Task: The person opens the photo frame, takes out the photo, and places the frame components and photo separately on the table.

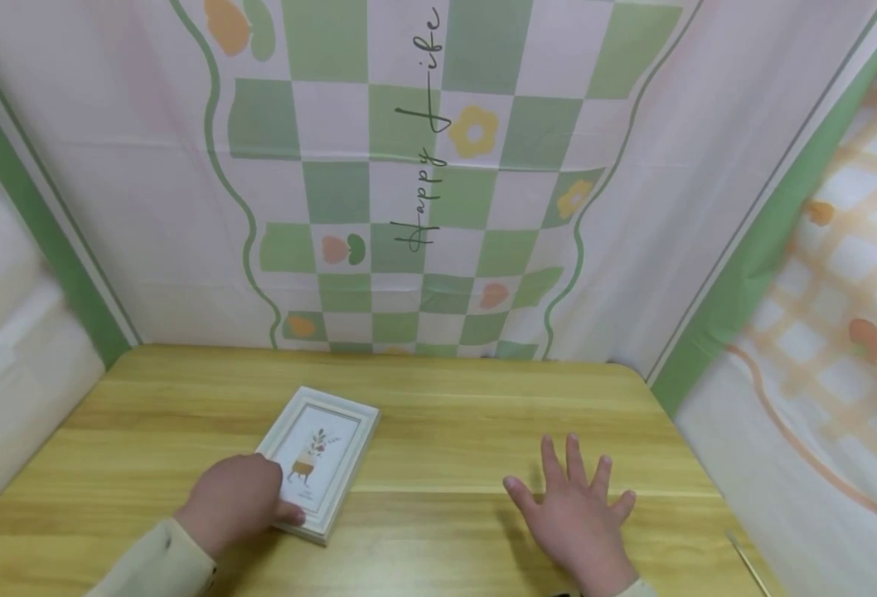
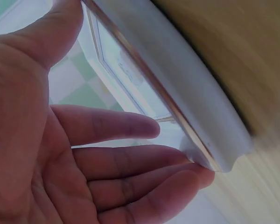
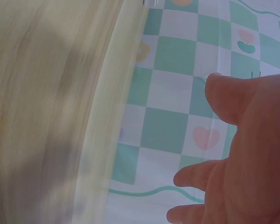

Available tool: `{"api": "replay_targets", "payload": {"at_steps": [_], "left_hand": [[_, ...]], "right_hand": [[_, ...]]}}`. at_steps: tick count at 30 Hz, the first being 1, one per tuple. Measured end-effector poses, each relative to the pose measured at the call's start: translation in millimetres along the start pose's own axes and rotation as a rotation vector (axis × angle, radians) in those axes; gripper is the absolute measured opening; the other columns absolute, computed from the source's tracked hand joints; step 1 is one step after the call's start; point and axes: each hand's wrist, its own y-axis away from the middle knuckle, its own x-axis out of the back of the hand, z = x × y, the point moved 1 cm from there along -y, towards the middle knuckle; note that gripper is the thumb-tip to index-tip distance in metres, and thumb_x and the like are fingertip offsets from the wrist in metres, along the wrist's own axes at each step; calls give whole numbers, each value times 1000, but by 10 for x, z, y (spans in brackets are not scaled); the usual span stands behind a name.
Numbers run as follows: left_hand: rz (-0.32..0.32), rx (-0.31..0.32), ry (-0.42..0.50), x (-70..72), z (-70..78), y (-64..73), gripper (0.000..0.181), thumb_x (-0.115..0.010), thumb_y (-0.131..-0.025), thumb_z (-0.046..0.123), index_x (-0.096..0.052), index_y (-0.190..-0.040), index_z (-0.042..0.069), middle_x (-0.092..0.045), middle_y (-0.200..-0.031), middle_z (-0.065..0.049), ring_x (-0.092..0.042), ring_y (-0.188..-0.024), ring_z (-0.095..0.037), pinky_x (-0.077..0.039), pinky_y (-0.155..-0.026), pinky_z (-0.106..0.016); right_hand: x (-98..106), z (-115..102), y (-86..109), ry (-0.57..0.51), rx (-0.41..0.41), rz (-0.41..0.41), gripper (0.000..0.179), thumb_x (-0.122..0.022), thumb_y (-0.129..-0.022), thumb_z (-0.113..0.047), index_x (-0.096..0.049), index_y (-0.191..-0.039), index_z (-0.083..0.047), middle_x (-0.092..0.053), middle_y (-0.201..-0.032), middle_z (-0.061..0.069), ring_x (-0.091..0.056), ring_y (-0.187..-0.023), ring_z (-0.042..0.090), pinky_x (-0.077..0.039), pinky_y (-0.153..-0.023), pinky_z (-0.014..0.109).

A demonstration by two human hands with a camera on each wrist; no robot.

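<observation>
Picture frame [image 1: 328,464] sits aslant on the worktop [image 1: 438,431], nearer its left edge than its right. Left hand [image 1: 235,496] holds the frame's side, partly curled — presumably to steady it. Right hand [image 1: 574,516]: spread wide, grasping nothing — well apart.

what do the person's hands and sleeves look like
The left hand and right hand are bare, no gloves or rings showing. The left sleeve is pale cream; only a sliver of the right sleeve shows, similarly pale.
</observation>
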Motion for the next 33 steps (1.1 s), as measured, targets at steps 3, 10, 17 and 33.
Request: {"api": "replay_targets", "payload": {"at_steps": [3, 10, 17, 33], "left_hand": [[13, -8, -4, -14, 43, -5, 55, -78, -75, 58, -51, -64, 11, -45, -60, -1, -44, -53, -18, -43, -50, -39], [25, -2, -1, -5, 141, -3, 55, -78, -77, 56, -50, -64, 10, -44, -60, -2, -43, -52, -17, -42, -48, -38], [103, -4, 50, -22, 332, -11, 50, -82, -76, 48, -52, -65, 9, -45, -57, 0, -44, -51, -17, -43, -48, -38], [180, -31, 37, -144, 727, -41, 46, -79, -82, 39, -54, -60, 8, -46, -53, -3, -48, -48, -22, -47, -47, -42]], "right_hand": [[-3, 3, -3, 4, 1, 3, 104, -20, -88, -84, -19, -159, -9, 0, -160, 29, 8, -133, 68, 12, -86, 86], [-13, 3, -6, 5, 2, 0, 104, -20, -88, -84, -21, -159, -8, 0, -160, 29, 8, -133, 68, 11, -87, 86], [-12, 0, -3, -7, 0, -9, 104, -22, -88, -84, -21, -159, -8, -1, -159, 30, 8, -133, 68, 12, -86, 85], [-33, 11, 22, -1, 15, 12, 102, -22, -90, -82, -24, -158, -6, -3, -159, 30, 5, -133, 68, 11, -88, 85]]}}
